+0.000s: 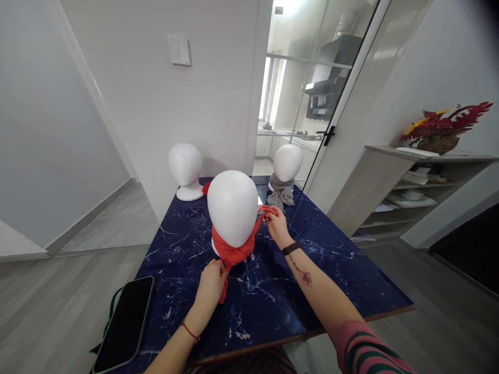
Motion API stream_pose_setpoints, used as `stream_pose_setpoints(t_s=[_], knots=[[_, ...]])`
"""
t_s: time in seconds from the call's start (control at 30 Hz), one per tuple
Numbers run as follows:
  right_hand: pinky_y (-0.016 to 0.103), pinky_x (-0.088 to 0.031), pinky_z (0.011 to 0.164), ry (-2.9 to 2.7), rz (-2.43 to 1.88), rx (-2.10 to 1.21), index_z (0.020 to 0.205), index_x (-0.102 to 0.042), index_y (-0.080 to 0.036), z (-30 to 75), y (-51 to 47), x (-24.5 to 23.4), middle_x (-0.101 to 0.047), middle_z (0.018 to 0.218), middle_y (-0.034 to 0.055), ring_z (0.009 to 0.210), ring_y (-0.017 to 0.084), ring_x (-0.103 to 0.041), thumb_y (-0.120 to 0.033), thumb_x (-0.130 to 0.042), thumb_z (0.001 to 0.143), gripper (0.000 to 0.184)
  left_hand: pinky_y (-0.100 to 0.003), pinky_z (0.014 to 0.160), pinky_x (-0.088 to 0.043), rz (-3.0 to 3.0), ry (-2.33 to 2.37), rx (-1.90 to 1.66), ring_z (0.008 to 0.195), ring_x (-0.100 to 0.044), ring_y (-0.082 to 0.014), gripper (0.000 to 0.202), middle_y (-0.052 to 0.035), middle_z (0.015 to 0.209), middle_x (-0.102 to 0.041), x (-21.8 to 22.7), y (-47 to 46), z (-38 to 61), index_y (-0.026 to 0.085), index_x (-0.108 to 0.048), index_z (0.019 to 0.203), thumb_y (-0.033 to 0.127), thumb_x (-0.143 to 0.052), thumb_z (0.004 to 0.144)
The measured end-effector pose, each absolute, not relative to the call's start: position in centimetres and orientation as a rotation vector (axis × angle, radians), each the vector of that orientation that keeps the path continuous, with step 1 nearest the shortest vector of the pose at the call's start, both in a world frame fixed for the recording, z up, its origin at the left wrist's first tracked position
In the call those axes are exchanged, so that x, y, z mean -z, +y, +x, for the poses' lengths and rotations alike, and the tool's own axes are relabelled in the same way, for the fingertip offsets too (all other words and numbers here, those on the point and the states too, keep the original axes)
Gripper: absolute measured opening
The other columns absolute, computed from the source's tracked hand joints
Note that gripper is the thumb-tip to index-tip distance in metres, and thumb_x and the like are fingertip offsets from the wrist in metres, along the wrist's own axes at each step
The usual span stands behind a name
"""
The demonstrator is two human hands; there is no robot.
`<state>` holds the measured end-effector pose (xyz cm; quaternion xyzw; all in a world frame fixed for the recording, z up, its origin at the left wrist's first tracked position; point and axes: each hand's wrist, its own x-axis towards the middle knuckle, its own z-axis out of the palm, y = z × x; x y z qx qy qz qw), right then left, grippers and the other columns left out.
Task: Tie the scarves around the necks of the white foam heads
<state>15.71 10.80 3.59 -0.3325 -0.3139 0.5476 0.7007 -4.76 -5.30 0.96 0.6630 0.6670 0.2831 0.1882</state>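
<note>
A white foam mannequin head (pixel 232 205) stands near the middle of the table, with a red scarf (pixel 235 253) wrapped around its neck. My left hand (pixel 212 280) is closed on the scarf at the front, low beside the neck, and a short end hangs below the fingers. On the right, my right hand (pixel 276 224) pinches another part of the scarf and holds it out taut from the neck, slightly raised. The fingertips of my left hand are partly hidden from this angle.
A bare foam head (pixel 185 166) stands at the back left, and one with a grey scarf (pixel 282 189) at the back right. A phone (pixel 125 323) lies at the left edge of the dark blue marbled table (pixel 312 291). Shelves (pixel 405 192) stand to the right.
</note>
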Motion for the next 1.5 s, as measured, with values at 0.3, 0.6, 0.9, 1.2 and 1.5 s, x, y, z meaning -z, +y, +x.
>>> stream_pose_setpoints(t_s=[0.3, 0.6, 0.9, 1.2, 1.5], knots=[[0.023, -0.043, 0.067, -0.805, -0.730, -0.985, 0.088, -0.048, -0.024, 15.8, 5.6, -5.4, -0.053, 0.084, -0.0034, 0.066, 0.008, -0.051, -0.021, -0.060, 0.071, 0.021, -0.026, 0.061, -0.038, 1.644, 1.634, -0.881, 0.059, -0.054, -0.0154, 0.010, 0.0005, 0.061, -0.059, -0.9, -4.4, -4.9, 0.020, -0.053, 0.061, 0.024, -0.059, 0.068], [0.026, -0.044, 0.065, -2.693, -0.459, -0.179, 0.121, -0.049, -0.022, 16.5, -10.7, -3.3, -0.065, 0.105, 0.0064, 0.073, 0.014, -0.061, -0.049, -0.050, 0.086, 0.044, -0.029, 0.072, -0.046, 1.146, 1.195, -0.887, 0.077, -0.061, -0.0157, 0.032, -0.0048, 0.090, -0.064, -1.8, -4.8, -3.7, 0.017, -0.055, 0.094, 0.035, -0.063, 0.068], [0.030, -0.052, 0.066, -1.515, -1.226, -0.626, 0.110, -0.054, -0.019, 17.0, -2.3, -2.9, -0.063, 0.104, 0.0095, 0.078, 0.017, -0.062, -0.036, -0.051, 0.086, 0.030, -0.032, 0.070, -0.047, 1.388, 1.407, -0.950, 0.072, -0.064, -0.0198, 0.025, -0.0083, 0.084, -0.070, -2.0, -4.3, -5.7, 0.014, -0.065, 0.084, 0.035, -0.059, 0.071], [0.030, -0.050, 0.080, -2.045, -1.068, -0.642, 0.095, -0.059, -0.022, 12.5, -3.4, 1.1, -0.058, 0.097, 0.0046, 0.085, 0.015, -0.060, -0.010, -0.042, 0.087, 0.022, -0.032, 0.086, -0.045, 1.021, 1.046, -1.027, 0.087, -0.063, -0.0195, 0.035, -0.0089, 0.093, -0.071, -0.3, -4.1, -2.6, 0.013, -0.069, 0.091, 0.037, -0.069, 0.066], [0.028, -0.050, 0.069, -1.703, -1.260, -0.538, 0.109, -0.050, -0.021, 14.4, -4.2, 0.1, -0.059, 0.096, 0.0050, 0.075, 0.015, -0.061, -0.028, -0.043, 0.092, 0.019, -0.031, 0.079, -0.047, 1.153, 1.242, -0.921, 0.083, -0.064, -0.0198, 0.033, -0.0096, 0.090, -0.070, -1.5, -4.2, -5.0, 0.011, -0.066, 0.090, 0.035, -0.063, 0.068]])
